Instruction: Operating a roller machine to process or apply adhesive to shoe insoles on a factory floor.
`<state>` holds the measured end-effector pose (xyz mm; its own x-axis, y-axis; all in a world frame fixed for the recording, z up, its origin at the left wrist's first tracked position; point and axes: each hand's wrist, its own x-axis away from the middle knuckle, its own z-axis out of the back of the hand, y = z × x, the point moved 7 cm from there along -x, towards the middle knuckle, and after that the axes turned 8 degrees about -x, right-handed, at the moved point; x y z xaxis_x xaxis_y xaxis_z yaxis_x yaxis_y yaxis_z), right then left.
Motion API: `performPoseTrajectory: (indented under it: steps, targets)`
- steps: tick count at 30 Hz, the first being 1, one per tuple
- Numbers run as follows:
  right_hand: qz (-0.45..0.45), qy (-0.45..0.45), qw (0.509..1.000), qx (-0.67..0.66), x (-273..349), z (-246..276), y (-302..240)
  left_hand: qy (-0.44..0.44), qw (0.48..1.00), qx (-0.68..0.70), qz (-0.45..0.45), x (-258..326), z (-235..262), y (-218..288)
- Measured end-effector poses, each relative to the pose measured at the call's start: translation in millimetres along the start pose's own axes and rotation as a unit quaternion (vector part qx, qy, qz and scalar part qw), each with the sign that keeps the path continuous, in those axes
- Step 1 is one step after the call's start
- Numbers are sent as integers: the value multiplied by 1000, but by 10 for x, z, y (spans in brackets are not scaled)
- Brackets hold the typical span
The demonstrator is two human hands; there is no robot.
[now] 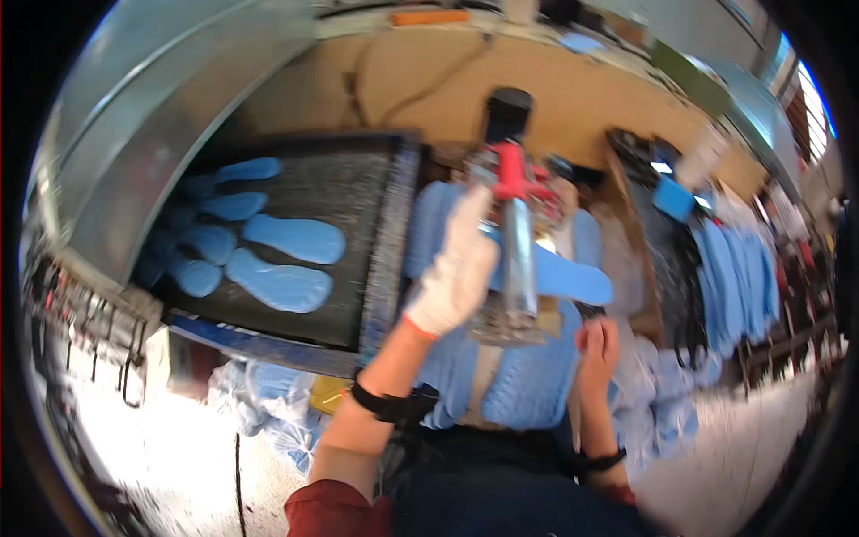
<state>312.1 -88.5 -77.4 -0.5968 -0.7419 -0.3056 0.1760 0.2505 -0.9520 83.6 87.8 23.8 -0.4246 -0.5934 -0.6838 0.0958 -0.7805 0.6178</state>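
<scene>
My left hand (455, 273), in a white glove, reaches up beside a small press with a red handle (511, 170) and a shiny metal cylinder (518, 259). Its fingers are stretched out and somewhat blurred. A blue insole (573, 276) lies crosswise behind the cylinder, its rounded end sticking out to the right. My right hand (597, 352) is bare with curled fingers, below that end; a small dark piece shows at its fingertips, and what it holds, if anything, is unclear. Beside it stands a stack of blue insoles (528, 380).
At left, a dark conveyor bed (358, 224) with a blue frame (259, 343) carries several blue insoles (295, 240) out from a metal hood (161, 134). More blue insoles (734, 277) stand in a row at right. Plastic bags (662, 403) of blue pieces lie below.
</scene>
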Motion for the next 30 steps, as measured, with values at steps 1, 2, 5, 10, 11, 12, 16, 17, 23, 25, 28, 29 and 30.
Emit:
performPoseTrajectory:
  steps: [1,2,5,10,11,12,16,17,23,25,28,29,30]
  targets:
    - [-40,-26,999,-11,64,-49,146,7,1000,-9,-3,105,-28,-66]
    - [-74,-79,994,-9,115,-138,279,24,999,-36,-3,177,-49,-142]
    - [-190,-212,958,24,277,-520,724,-26,995,-67,72,321,-148,-430]
    - [-252,-262,931,40,411,-1145,1358,-86,952,167,242,539,-55,-684]
    - [-269,-243,931,33,428,-1190,1474,-137,966,114,185,602,18,-582]
    - [-248,-257,933,44,422,-1212,1528,-143,948,179,220,654,66,-572]
    - [-85,-264,941,195,377,-1225,1717,-218,905,199,307,869,140,-461]
    - [-196,-259,936,138,397,-1134,1900,-204,878,273,337,919,147,-438]
    - [48,-201,924,321,42,-603,1571,-157,911,220,310,1214,330,-321]
    - [35,-176,941,286,-71,-318,1282,-83,758,359,537,1495,211,-404]
    - [-102,-171,968,155,-139,44,921,-19,646,567,510,1505,272,-150]
    - [-72,-184,947,252,-79,62,790,0,594,652,472,1419,333,-63]
    - [-24,-211,923,320,-20,-15,686,35,614,657,437,1332,433,-37]
